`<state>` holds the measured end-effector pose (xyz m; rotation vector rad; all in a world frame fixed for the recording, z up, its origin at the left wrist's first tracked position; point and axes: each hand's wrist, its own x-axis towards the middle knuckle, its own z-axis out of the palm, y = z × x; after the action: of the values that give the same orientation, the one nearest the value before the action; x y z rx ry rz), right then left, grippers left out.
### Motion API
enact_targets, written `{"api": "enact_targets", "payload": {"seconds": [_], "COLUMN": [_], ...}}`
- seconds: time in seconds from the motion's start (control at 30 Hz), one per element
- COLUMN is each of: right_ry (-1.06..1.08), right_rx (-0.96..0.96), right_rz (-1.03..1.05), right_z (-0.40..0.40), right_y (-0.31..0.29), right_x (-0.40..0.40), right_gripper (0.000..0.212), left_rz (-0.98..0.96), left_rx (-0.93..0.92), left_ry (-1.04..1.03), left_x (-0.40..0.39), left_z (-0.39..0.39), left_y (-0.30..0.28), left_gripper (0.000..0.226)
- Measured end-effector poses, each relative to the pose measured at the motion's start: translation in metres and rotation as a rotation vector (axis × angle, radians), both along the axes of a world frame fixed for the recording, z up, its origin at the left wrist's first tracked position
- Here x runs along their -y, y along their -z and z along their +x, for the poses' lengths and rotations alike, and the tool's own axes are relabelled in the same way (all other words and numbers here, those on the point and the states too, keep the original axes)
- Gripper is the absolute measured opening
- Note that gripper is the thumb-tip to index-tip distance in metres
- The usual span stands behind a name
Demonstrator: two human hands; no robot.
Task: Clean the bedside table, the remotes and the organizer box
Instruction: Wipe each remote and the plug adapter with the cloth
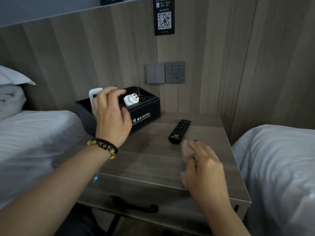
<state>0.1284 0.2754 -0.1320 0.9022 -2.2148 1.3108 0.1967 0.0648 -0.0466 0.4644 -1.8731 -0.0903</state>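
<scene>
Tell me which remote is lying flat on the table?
The black remote. It lies alone on the bedside table; the white remote sits at the organizer box.

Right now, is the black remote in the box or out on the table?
Out. The black remote lies flat on the table, right of the box, untouched by either hand.
</scene>
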Motion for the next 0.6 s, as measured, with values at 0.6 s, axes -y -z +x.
{"api": "enact_targets", "payload": {"seconds": [0.6], "right_ry": [0.041], "right_rx": [-0.08], "right_rz": [-0.087], "right_z": [-0.005], "right_y": [0.002], "right_x": [0.002], "right_gripper": [0.044], "left_rz": [0.289], "left_rx": [0.021], "left_ry": [-0.083], "left_x": [0.065], "left_z": [0.005], "left_y": [0.002], "left_gripper": [0.013]}}
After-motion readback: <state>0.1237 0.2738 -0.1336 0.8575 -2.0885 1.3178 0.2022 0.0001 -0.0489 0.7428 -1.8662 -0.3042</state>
